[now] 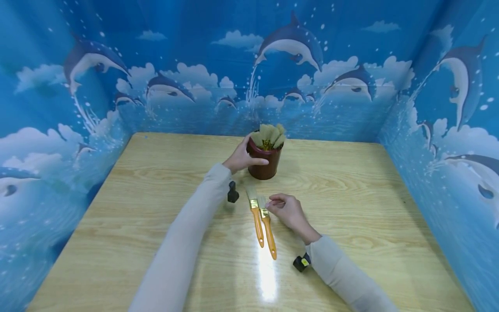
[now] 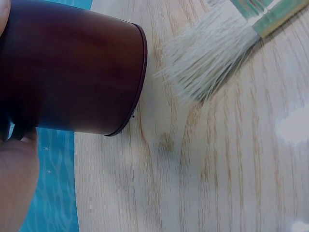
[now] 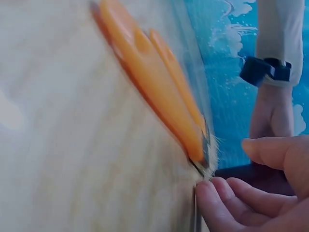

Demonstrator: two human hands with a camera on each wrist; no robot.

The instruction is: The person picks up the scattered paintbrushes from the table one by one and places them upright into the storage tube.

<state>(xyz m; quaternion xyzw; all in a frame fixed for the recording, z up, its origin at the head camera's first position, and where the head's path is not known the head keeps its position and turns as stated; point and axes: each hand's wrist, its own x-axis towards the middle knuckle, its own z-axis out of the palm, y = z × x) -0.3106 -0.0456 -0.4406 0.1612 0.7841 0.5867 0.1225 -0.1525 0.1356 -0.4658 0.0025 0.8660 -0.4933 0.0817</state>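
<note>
My left hand (image 1: 242,157) grips a dark red-brown cup (image 1: 264,164) from its left side, the thumb across the front and the fingers near the rim. Pale bristle tufts (image 1: 269,134) with gold bands stick up out of the cup. In front of it, two paintbrushes with orange handles lie side by side on the table: a left paintbrush (image 1: 256,216) and a right paintbrush (image 1: 268,227), bristles toward the cup. My right hand (image 1: 288,211) is at the right paintbrush's metal band and bristles. Its thumb and fingers stand apart in the right wrist view.
Both brushes lie on a light wood-grain table (image 1: 175,173). A blue dolphin-print curtain (image 1: 218,104) encloses its back and sides. Small black devices are worn at both wrists.
</note>
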